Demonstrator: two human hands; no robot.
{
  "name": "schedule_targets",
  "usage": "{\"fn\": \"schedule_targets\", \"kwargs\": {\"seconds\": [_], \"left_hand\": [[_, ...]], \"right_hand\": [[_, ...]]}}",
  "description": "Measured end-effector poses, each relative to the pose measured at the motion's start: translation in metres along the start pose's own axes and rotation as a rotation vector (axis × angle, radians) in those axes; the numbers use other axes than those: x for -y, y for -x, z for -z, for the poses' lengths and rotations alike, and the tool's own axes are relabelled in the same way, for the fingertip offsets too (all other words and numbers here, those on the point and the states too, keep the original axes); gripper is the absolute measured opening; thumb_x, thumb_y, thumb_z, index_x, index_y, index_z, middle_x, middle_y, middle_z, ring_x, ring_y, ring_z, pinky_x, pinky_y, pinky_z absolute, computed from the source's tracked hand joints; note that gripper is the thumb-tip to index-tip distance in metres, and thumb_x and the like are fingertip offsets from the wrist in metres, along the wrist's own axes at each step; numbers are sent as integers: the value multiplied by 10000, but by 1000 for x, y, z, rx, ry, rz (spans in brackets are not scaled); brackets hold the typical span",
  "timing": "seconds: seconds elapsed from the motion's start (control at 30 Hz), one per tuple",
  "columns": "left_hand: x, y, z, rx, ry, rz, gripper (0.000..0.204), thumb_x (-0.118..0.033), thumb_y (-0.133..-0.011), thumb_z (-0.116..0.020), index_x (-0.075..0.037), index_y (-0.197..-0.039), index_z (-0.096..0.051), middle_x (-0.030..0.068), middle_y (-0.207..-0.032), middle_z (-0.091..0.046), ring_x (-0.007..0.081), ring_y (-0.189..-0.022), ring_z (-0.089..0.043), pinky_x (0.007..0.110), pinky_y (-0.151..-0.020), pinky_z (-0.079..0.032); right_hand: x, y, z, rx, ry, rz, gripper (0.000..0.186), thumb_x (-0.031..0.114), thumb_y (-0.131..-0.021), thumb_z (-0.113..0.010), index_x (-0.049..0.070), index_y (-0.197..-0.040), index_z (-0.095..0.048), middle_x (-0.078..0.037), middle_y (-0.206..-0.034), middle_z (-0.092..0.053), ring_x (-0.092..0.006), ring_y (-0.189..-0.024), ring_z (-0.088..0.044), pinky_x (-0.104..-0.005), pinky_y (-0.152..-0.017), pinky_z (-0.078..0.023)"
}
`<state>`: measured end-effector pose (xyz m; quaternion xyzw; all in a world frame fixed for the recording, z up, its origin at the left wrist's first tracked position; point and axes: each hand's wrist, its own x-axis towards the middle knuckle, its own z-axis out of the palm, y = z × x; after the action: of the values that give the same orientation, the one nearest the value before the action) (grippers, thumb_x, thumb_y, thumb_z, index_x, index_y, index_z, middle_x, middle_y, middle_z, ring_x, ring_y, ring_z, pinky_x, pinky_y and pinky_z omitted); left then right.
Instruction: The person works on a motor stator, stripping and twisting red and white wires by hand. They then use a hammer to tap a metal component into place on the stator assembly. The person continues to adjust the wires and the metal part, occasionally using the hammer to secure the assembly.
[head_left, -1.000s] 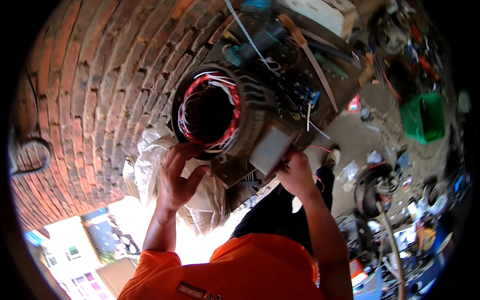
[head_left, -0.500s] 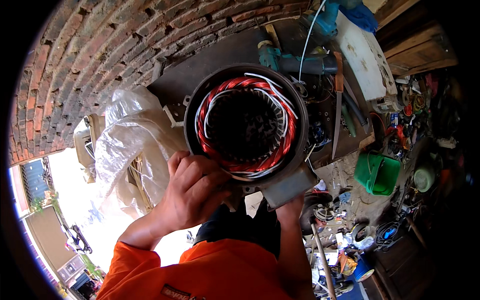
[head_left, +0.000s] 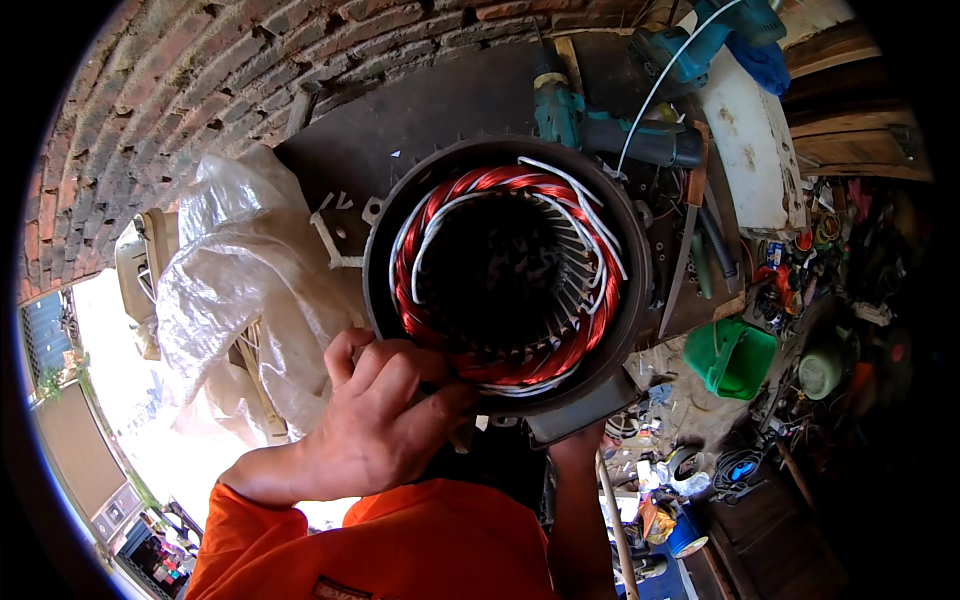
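Note:
An electric motor stator in a dark round housing [head_left: 640, 290] stands open end up on the workbench. Red copper windings [head_left: 590, 345] ring its dark bore, with white insulating sleeves [head_left: 405, 245] running along them. My left hand [head_left: 385, 415] is at the near-left rim, its fingers curled and pressed together against the windings; what they pinch is hidden. A grey terminal box [head_left: 580, 410] juts from the housing's near side. Beneath it is my right hand [head_left: 580, 440], its fingers out of sight behind the box.
Behind the stator lies a teal and black cordless drill [head_left: 560, 110]. A long-bladed knife [head_left: 680, 270] rests at the bench's right side. Crumpled plastic sheeting [head_left: 250, 280] hangs at the left, near a brick wall [head_left: 200, 110]. A green bucket [head_left: 730, 360] stands among clutter on the right.
The view has shifted slightly, and the stator appears a little larger. My left hand stays at the near-left rim, fingers still curled. My right hand remains behind the terminal box.

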<state>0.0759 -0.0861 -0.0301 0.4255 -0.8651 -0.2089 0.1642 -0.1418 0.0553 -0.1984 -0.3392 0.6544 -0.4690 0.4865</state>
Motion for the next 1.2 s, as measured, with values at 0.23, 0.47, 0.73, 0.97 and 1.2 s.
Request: {"fn": "schedule_targets", "kwargs": {"seconds": [0.23,0.47,0.73,0.97,1.2], "left_hand": [[17,8,-4,-83,223,-61,300,-77,-676,-754,-71,-964,-675,61,-930,-580,237,-887,-556,408,-862,-346],[10,48,-4,-370,433,15,112,-41,-774,-666,-3,-848,-592,122,-880,-577,260,-805,-553,374,-739,-443],[-45,82,-41,-36,820,60,206,-27,-768,-720,16,-956,-649,133,-904,-650,273,-804,-643,339,-675,-521],[-91,101,-124,50,1095,744,186,-84,-900,-629,9,-1061,-632,74,-988,-639,170,-902,-627,288,-781,-494],[-122,44,-193,-596,1499,949,293,-153,-968,-519,-18,-1226,-530,55,-1135,-623,154,-1013,-582,315,-865,-464]], "right_hand": [[13,-11,6,101,131,-50,678,189,-740,-795,16,-1301,-455,-121,-1265,-535,-226,-1106,-541,-377,-966,-436],[18,-20,-5,93,434,47,630,232,-698,-816,4,-1208,-526,-131,-1168,-590,-242,-1057,-569,-367,-918,-454],[11,-38,1,129,537,227,349,177,-810,-694,-2,-1090,-590,-127,-1155,-616,-281,-1072,-584,-393,-925,-445],[56,-31,52,476,-13,-186,148,132,-927,-597,-8,-881,-602,31,-609,-506,-37,-543,-444,-219,-508,-363],[40,-43,67,719,33,-94,170,141,-915,-586,-19,-860,-607,-55,-632,-572,-117,-568,-548,-267,-534,-422]]}}
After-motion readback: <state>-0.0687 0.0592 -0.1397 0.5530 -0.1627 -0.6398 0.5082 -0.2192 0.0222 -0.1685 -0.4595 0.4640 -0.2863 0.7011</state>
